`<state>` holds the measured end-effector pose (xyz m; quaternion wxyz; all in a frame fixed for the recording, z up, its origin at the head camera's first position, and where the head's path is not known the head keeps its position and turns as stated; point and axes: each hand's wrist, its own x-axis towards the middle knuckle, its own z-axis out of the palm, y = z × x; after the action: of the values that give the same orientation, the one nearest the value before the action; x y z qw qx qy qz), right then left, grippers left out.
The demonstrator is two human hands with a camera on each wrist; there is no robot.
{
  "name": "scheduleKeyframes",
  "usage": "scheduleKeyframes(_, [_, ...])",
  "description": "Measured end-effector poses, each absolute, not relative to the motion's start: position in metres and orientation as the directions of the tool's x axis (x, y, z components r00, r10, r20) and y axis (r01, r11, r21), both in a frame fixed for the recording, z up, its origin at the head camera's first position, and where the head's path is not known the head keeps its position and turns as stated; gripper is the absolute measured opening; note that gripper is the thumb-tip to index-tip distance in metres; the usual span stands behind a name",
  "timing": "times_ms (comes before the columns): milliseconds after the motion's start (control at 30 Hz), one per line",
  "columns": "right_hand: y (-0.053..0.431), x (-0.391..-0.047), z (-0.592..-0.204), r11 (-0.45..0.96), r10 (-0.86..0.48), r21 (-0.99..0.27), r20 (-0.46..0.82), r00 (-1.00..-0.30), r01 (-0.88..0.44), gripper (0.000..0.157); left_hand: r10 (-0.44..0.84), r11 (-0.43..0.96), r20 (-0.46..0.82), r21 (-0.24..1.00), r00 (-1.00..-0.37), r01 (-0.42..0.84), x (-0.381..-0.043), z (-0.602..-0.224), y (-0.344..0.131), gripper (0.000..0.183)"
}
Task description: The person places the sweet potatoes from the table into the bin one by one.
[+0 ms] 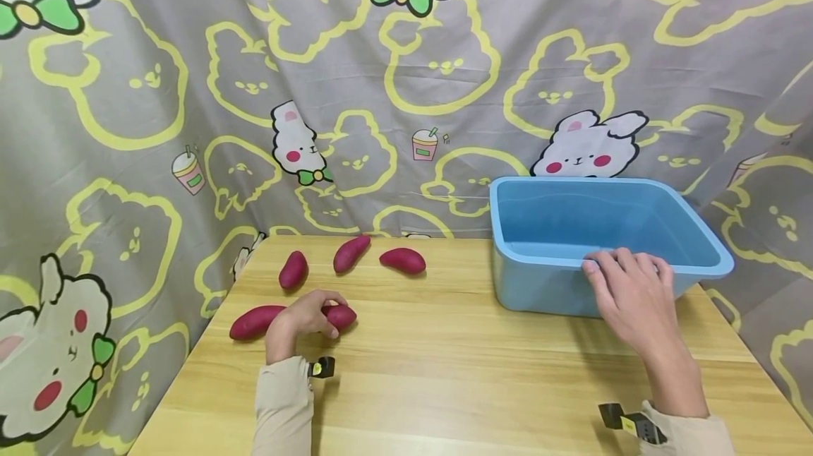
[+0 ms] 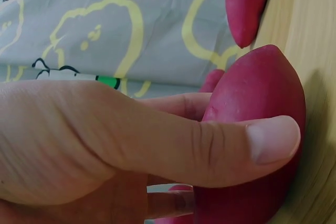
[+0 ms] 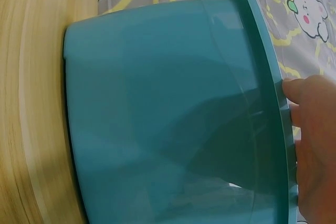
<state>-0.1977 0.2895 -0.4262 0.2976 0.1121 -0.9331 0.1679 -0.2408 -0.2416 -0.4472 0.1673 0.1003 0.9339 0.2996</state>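
Observation:
My left hand grips a purple-red sweet potato low over the wooden table. In the left wrist view the thumb lies across the near side of this sweet potato, and the other fingers go behind it, partly hidden. Just left of that hand lies another sweet potato. On the right, a blue plastic bin stands upright, and my right hand holds its near rim. Fingers bend over the rim there, as the right wrist view also shows at the bin's edge.
Farther back on the left lie a short sweet potato, a slanted one and a curved one. A patterned grey curtain hangs right behind the wooden table. The bin sits near the table's back right corner.

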Motion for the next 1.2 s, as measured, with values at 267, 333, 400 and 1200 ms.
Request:
scheduleKeyframes(267, [0.29,-0.198,-0.427,0.918,-0.111,-0.245,0.599,-0.793,-0.313,0.027,0.3,0.801,-0.221,0.586,-0.928,0.119,-0.243,-0.448,-0.241,0.051])
scheduleKeyframes(333, [0.29,-0.198,-0.427,0.917,-0.112,-0.246,0.597,-0.795,-0.314,0.027,0.301,0.801,-0.215,0.586,-0.929,0.124,-0.243,-0.449,-0.241,0.05])
scheduleKeyframes(400, [0.29,-0.198,-0.427,0.917,-0.111,-0.249,0.592,-0.799,-0.312,0.028,0.293,0.799,-0.212,0.591,-0.932,0.117,-0.244,-0.451,-0.24,0.049])
scheduleKeyframes(1200, [0.29,-0.197,-0.426,0.926,-0.092,-0.251,0.574,-0.814,-0.282,0.034,0.278,0.756,-0.146,0.643,-0.949,0.123,-0.246,-0.461,-0.239,0.058])
